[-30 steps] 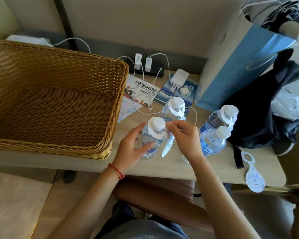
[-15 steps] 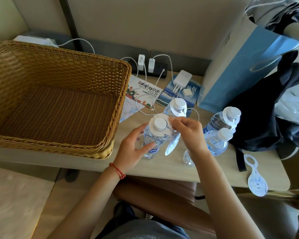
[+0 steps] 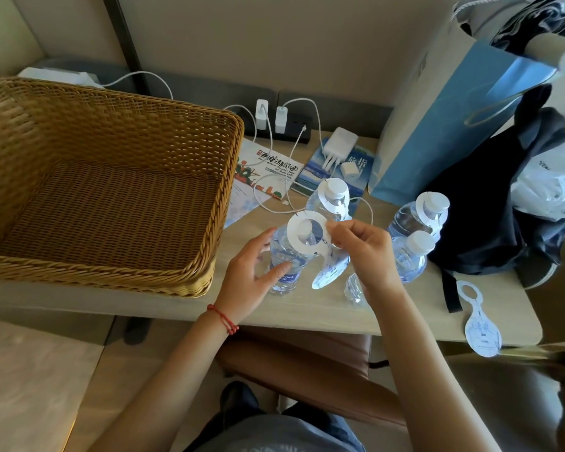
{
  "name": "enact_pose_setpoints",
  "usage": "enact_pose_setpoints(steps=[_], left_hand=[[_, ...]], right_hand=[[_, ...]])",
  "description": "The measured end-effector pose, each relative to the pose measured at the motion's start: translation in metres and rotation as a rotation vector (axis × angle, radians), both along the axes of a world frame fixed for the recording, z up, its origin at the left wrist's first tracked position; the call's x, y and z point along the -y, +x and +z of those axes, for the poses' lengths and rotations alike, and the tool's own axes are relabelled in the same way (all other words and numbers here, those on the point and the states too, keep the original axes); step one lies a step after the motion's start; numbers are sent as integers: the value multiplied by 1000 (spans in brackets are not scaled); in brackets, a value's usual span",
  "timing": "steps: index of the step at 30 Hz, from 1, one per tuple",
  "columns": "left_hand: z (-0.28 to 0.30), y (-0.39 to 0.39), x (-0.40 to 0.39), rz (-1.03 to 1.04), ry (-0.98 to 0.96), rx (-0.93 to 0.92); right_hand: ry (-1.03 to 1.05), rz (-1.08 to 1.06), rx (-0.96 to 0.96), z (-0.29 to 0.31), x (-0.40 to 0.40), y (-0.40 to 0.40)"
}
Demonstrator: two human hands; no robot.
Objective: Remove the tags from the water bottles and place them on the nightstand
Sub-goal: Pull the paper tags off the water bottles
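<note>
Tag [image 3: 308, 234] pinched at its ring in my right hand [image 3: 367, 252], held just above the cap of the water bottle [image 3: 286, 264] that my left hand [image 3: 253, 277] grips upright on the nightstand [image 3: 310, 306]; another tag [image 3: 480, 324] lies flat near the right edge.

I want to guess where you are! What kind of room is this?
Probably a hotel room. Small clear plastic water bottles with white caps carry white paper neck tags, tourist map leaflets lie on the beige table, and white phone chargers are plugged in by the padded wall.
</note>
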State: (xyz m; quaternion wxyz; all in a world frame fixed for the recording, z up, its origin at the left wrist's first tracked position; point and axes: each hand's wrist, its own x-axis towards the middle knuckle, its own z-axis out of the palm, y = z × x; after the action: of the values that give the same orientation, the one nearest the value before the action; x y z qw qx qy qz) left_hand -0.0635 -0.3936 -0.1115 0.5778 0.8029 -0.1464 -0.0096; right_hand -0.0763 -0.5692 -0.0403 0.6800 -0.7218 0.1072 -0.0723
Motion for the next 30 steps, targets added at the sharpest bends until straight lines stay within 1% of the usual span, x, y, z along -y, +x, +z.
enact_pose_setpoints(steps=[4,6,8,12,16,20,23,30], left_hand=[[-3,-9,-5,30,4,35],[-5,-16,-8,51,37,58],[-7,-23,-11,58,87,88],[-8,-39,-15,-9,188,177],[-8,-54,-4,-60,351,254],[-4,-68,19,-130,480,367],[-4,-77,47,-154,535,406],[-8,-111,135,-166,552,358]], right_hand=[[-3,-84,-21,-12,5,-19],[-1,-125,-27,-17,7,-30],[-3,-166,-35,-22,9,-40],[-14,-237,-48,-32,14,-62],[-23,-294,-99,-44,28,-81],[-41,-341,-143,-57,54,-96],[-69,-361,-163,-64,82,-108],[-125,-387,-265,-75,170,-139]])
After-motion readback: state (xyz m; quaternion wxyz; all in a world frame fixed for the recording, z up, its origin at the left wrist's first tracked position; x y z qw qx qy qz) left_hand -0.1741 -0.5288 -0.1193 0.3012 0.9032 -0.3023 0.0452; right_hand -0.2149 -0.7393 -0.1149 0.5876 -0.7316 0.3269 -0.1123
